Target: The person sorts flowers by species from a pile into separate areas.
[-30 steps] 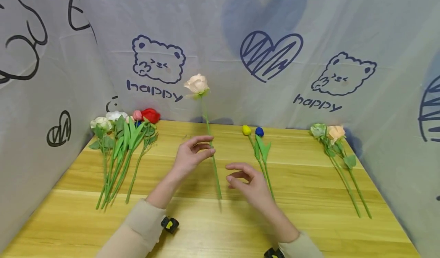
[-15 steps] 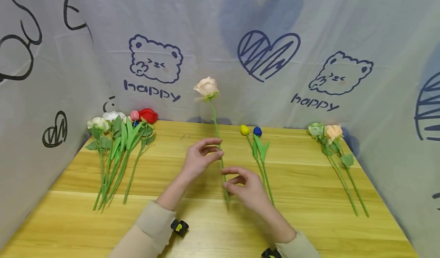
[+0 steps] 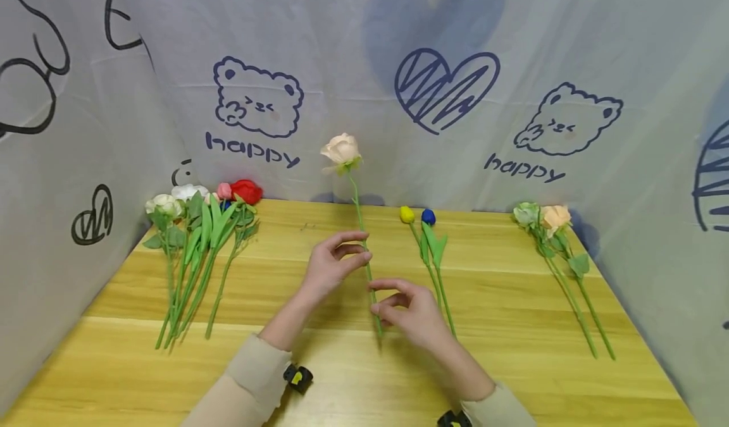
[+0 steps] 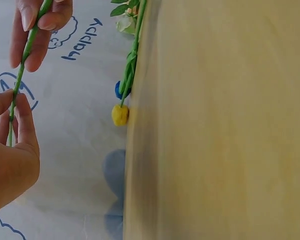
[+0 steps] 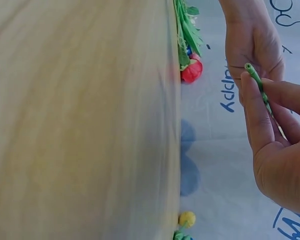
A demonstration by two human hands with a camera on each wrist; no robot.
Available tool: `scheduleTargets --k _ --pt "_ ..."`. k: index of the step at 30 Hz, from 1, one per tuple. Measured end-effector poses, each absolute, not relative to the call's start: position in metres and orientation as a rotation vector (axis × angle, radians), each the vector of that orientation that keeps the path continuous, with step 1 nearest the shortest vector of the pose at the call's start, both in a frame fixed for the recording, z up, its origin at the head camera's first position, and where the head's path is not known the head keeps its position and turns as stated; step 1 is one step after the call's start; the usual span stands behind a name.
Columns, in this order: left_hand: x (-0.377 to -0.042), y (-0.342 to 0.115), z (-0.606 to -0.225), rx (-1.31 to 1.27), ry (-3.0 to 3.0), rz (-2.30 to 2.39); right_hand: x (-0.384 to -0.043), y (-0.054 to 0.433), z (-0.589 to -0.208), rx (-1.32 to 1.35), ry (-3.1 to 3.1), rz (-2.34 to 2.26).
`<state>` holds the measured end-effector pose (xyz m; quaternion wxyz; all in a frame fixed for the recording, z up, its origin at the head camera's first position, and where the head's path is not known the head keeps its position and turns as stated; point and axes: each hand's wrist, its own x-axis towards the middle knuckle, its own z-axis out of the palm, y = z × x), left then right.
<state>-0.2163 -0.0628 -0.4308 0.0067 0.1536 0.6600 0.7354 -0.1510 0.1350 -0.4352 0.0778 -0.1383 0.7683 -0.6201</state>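
A cream-coloured artificial rose (image 3: 342, 150) on a long green stem stands nearly upright above the table, its bloom leaning slightly left. My left hand (image 3: 333, 266) pinches the stem around mid-length between thumb and fingers. Lower down, near the stem's cut end, my right hand (image 3: 412, 316) pinches it too. In the left wrist view the green stem (image 4: 27, 47) passes between the fingertips of both hands, while the bloom is out of frame. The right wrist view looks onto the stem's end (image 5: 248, 66), close to the right thumb and fingers.
A bunch of mixed flowers (image 3: 205, 243) lies on the wooden table (image 3: 342, 383) at the left. Yellow (image 3: 407, 214) and blue tulips (image 3: 428, 217) lie right of centre. Green (image 3: 526, 214) and peach roses (image 3: 555, 218) lie far right. A printed cloth (image 3: 353, 47) hangs behind.
The left hand has moved right with the rose, which now stands slightly lower. The right hand, apart from the stem a second ago, now pinches its lower part.
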Motion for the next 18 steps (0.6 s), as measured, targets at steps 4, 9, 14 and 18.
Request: scheduleTargets --k 4,9,14,18 --pt "-0.216 -0.064 -0.426 0.457 2.059 2.330 -0.152 0.137 -0.432 -0.417 2.289 -1.878" --pt "-0.215 -0.066 -0.420 0.464 2.097 2.335 -0.150 0.144 -0.426 -0.429 2.291 -1.897" --pt "-0.215 -0.077 -0.416 0.518 2.182 2.341 -0.145 0.159 -0.420 -0.377 2.324 -1.906" --pt "-0.216 -0.092 -0.416 0.541 2.289 2.305 -0.141 0.176 -0.418 -0.314 2.378 -1.886"
